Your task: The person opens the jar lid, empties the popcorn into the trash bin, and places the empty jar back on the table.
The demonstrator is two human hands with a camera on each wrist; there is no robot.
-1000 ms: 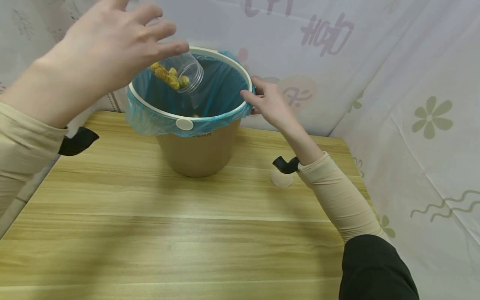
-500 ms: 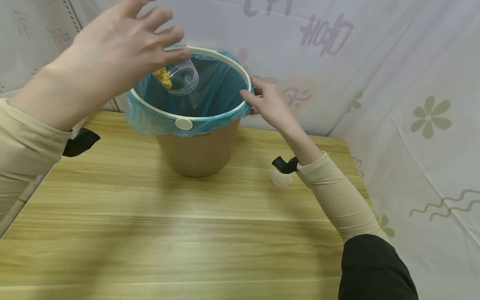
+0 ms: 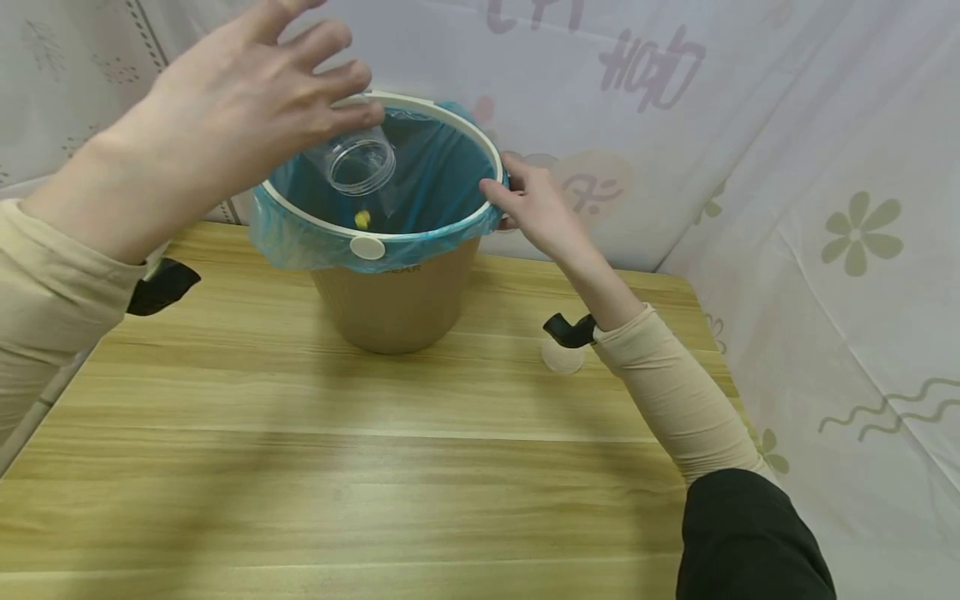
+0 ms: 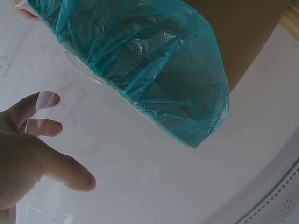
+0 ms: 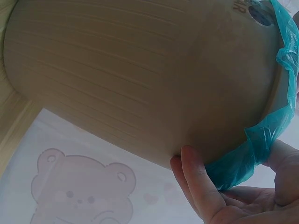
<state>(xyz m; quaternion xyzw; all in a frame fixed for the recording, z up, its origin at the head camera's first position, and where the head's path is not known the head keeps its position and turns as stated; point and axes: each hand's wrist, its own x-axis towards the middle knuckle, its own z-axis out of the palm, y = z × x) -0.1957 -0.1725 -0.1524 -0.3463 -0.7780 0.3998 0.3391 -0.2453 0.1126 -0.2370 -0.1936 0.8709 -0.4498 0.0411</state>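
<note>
In the head view my left hand (image 3: 232,104) holds a clear plastic jar (image 3: 362,167), tipped mouth-down over a brown trash bin (image 3: 397,308). No contents show in its visible part. A small yellow piece (image 3: 363,219) is below the jar's mouth, inside the bin's opening. In the left wrist view, thumb and fingers of the left hand (image 4: 37,154) curve about the transparent jar, which is hard to make out. My right hand (image 3: 536,200) grips the bin's far right rim over a blue trash bag (image 3: 300,237). Its fingers press the outer wall in the right wrist view. The bin's bottom is hidden.
The bin stands upright toward the back of a wooden table (image 3: 360,483). A pale round disc (image 3: 562,357), like a lid, lies near the right forearm. Printed curtains (image 3: 810,150) hang behind and to the right of the table.
The left hand has tipped the jar further down and moved slightly right. The yellow pieces seen in the jar have slid out of it. The right hand has stayed on the rim.
</note>
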